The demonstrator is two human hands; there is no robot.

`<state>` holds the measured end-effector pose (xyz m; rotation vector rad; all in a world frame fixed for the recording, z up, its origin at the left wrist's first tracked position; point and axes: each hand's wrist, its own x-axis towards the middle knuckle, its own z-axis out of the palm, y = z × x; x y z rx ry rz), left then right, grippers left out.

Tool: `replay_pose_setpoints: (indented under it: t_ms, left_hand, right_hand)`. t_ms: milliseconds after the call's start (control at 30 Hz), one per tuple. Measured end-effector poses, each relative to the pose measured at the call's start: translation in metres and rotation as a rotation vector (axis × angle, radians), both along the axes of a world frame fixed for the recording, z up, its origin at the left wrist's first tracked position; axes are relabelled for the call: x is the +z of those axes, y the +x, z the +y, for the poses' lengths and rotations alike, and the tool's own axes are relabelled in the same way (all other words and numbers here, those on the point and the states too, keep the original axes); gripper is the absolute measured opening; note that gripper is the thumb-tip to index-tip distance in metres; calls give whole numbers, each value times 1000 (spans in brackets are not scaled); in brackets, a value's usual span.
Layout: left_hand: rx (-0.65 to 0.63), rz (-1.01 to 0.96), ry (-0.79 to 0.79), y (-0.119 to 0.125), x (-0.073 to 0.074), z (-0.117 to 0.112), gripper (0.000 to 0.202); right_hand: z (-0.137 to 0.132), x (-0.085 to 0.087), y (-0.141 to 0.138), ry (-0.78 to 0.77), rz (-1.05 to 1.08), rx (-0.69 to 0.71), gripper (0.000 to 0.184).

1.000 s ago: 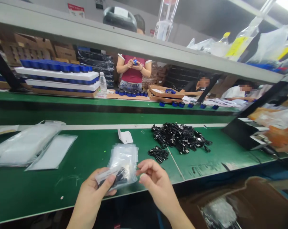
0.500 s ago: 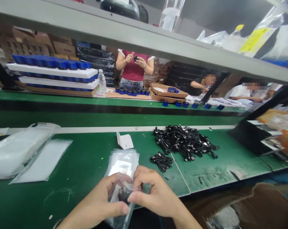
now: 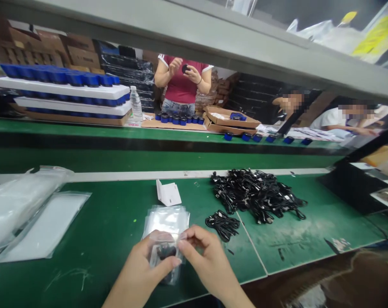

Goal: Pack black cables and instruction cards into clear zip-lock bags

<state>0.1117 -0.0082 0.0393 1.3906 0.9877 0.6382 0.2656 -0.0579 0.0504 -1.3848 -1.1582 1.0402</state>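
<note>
A small clear plastic bag [image 3: 168,270] with a black cable [image 3: 165,251] inside is held between both hands. My left hand [image 3: 148,262] grips its left side, thumb across the front. At the bag's upper right edge, the thumb and forefinger of my right hand [image 3: 204,256] pinch the plastic. Just beyond the hands lies a stack of flat clear bags [image 3: 166,216]. A folded white leaflet [image 3: 170,193] rests behind that stack. Coiled black cables form a small bundle [image 3: 222,224] to the right, with a large pile of cables [image 3: 255,192] behind it.
White plastic bags [image 3: 23,209] lie at the left. A grey shelf beam [image 3: 194,40] crosses above the green table [image 3: 100,248]. Beyond, blue-and-black round items fill trays [image 3: 65,92], near a water bottle [image 3: 135,105]. A co-worker in a red shirt [image 3: 181,87] stands across; two others sit right.
My right hand has moved up to the bag's top right corner, and the bag now lies flatter with the cable showing clearly. The view has shifted slightly.
</note>
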Motion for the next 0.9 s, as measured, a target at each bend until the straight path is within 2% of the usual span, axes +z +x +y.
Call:
replay_pose_setpoints:
  t_ms: [100, 233, 300, 367, 467, 600, 767, 833, 900]
  left_hand:
    - [75, -49, -5, 4, 4, -5, 24]
    - [93, -51, 2, 4, 7, -11, 19]
    - [82, -95, -17, 3, 8, -11, 23]
    - [117, -174, -63, 0, 8, -10, 30]
    - [160, -167, -82, -4, 10, -5, 26]
    - [126, -66, 31, -5, 8, 0, 24]
    - [264, 100, 309, 0, -2, -2, 16]
    - [251, 129, 333, 0, -4, -2, 15]
    - [177, 119, 275, -1, -5, 1, 14]
  right_hand:
    - [-4, 1, -1, 88, -133, -32, 12]
    - [-7, 7, 2, 103, -137, -14, 12]
    - [-7, 8, 4, 151, -135, -15, 15]
    - [-8, 9, 6, 201, -122, -27, 17]
    - [-9, 8, 10, 220, -106, -24, 18]
    - [-9, 6, 12, 170, -124, -11, 16]
    - [-8, -2, 7, 143, -255, -26, 16]
    - [-7, -6, 5, 152, -299, -66, 17]
    - [-6, -8, 4, 160, -308, -102, 18]
